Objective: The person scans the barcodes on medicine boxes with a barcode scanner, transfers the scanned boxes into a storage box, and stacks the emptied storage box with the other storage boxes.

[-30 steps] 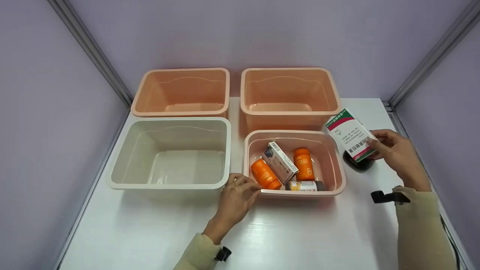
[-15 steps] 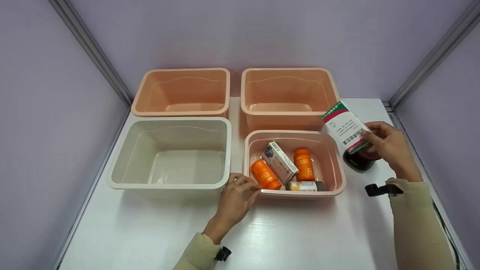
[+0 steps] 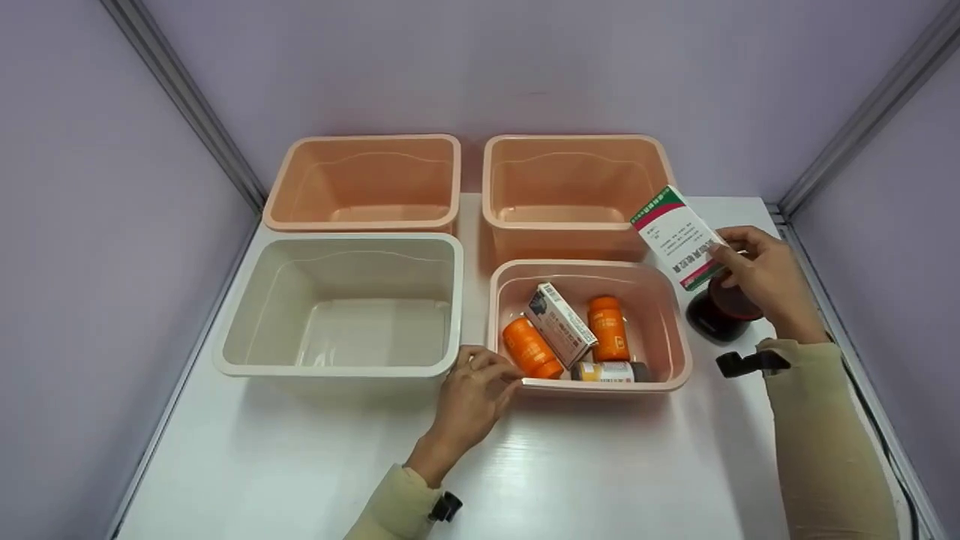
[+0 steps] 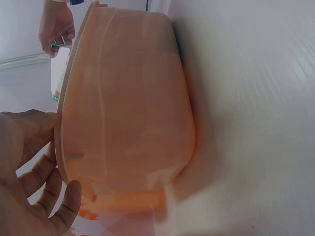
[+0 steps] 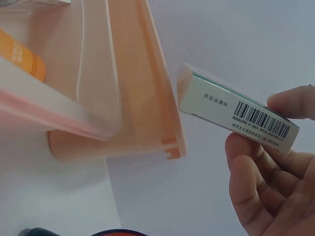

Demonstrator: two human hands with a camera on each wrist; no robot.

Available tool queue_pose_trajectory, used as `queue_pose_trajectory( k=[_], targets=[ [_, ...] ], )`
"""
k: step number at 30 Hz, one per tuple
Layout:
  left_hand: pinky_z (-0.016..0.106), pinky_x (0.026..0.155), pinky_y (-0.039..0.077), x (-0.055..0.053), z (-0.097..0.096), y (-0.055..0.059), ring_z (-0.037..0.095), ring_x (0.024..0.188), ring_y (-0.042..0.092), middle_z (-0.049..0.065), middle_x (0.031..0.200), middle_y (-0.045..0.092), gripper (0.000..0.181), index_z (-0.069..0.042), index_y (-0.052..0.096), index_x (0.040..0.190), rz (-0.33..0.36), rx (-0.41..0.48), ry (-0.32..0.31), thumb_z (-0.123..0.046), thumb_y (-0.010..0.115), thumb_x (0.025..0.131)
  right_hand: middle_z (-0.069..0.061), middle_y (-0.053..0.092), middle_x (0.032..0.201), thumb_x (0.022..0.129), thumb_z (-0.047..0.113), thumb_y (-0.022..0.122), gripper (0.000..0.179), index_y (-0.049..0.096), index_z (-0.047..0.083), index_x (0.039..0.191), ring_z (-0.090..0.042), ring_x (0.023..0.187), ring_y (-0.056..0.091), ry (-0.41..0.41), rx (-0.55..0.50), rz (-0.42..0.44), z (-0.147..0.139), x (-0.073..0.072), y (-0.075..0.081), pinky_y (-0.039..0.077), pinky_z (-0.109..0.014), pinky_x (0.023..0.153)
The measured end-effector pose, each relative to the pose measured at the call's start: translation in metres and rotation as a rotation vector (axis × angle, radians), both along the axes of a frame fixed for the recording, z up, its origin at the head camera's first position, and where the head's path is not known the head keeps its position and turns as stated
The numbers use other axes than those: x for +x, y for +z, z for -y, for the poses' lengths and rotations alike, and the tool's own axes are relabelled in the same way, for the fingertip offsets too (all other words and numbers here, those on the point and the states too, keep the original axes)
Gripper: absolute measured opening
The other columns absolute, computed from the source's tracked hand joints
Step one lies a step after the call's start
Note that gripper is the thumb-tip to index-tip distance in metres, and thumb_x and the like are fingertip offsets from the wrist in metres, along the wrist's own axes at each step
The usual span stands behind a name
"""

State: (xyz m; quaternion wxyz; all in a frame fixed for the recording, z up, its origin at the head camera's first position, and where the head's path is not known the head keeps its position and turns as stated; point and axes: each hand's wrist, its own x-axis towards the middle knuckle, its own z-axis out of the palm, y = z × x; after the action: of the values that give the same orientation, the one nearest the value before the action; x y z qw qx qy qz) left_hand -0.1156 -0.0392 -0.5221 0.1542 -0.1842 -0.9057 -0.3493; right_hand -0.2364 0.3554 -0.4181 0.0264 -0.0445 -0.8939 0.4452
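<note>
- Medicine box (image 3: 677,238): located right of centre in the head view, raised above the table (image 3: 487,480) and tilted. The printed face (white, with green and red bands) shows to the head camera; its upper left end overlaps the corner of the rear right bin (image 3: 577,176) in that view.
- Right hand (image 3: 766,271): narrow grip, holding the medicine box by its lower right end. In the right wrist view, the thumb lies along one side and curled fingers along the other; the barcode side shows.
- Left hand (image 3: 469,401): narrow grip, pinching the rim of the pink bin (image 3: 656,326) at its lower left corner in the head view. The corner of the pale grey bin (image 3: 375,337) is just beside the fingers.
- Dark jar (image 3: 712,319): on the table at the right of the head view, just beside the pink bin, partly covered by the right hand.
- Contents of the pink bin: left orange bottle (image 3: 531,349), tilted; right orange bottle (image 3: 608,328); small carton (image 3: 561,325), set diagonally between the two; yellow-labelled bottle (image 3: 609,372), lying along the lower wall with its dark cap to the right.
- Remaining containers: the pale grey bin occupies the left of the head view; the rear left bin (image 3: 375,180) and rear right bin, both orange, stand side by side above centre, apart from each other.
</note>
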Motion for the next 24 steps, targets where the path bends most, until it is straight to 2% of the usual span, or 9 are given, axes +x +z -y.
queue_pose_trajectory(
  k=[8, 17, 24],
  targets=[
    [0.035, 0.087, 0.051, 0.001, 0.000, -0.001, 0.012, 0.106, 0.052, -0.010, 0.096, 0.067, 0.007, -0.026, 0.078, 0.094, 0.003, -0.017, 0.010, -0.028, 0.077, 0.088, 0.016, 0.062, 0.092, 0.097, 0.039, 0.063, 0.042, 0.062, 0.008, 0.126, -0.001, 0.075, 0.063, -0.003, -0.031, -0.041, 0.011, -0.012, 0.002, 0.052, -0.021, 0.057],
    [0.034, 0.086, 0.051, -0.001, 0.001, -0.002, 0.013, 0.105, 0.053, -0.010, 0.095, 0.068, 0.007, -0.025, 0.078, 0.094, -0.025, -0.007, 0.008, -0.027, 0.078, 0.087, 0.016, 0.064, 0.089, 0.096, 0.037, 0.064, 0.041, 0.064, 0.007, 0.124, 0.000, 0.071, 0.064, 0.010, -0.031, -0.087, 0.018, -0.026, 0.004, 0.052, -0.020, 0.055],
    [0.036, 0.089, 0.050, 0.000, 0.001, -0.002, 0.012, 0.106, 0.052, -0.011, 0.097, 0.068, 0.006, -0.024, 0.078, 0.094, 0.014, 0.024, -0.003, -0.027, 0.077, 0.088, 0.016, 0.063, 0.088, 0.096, 0.036, 0.064, 0.041, 0.064, 0.007, 0.124, 0.000, 0.070, 0.062, 0.014, -0.019, -0.101, 0.024, -0.036, 0.004, 0.052, -0.019, 0.053]
  ],
)
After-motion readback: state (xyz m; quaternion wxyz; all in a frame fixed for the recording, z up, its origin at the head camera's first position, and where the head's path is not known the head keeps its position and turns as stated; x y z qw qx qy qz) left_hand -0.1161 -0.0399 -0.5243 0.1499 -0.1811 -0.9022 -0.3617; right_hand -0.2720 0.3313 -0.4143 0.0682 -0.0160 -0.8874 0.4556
